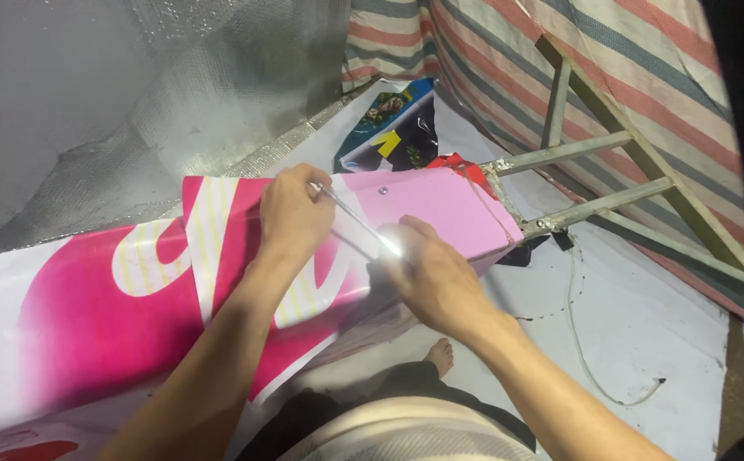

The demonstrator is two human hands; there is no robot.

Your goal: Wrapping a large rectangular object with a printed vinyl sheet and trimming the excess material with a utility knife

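From the head camera, the left hand [293,213] is pinching a thin shiny metal rod [359,224] at its upper end, fingers pressed together around it. The rod is running diagonally down-right across the pink banner [423,205] to the right hand [436,277], which is closing over its lower tip at a bright glare; those fingers' exact grip is hidden. The banner is lying stretched over a metal frame [594,205].
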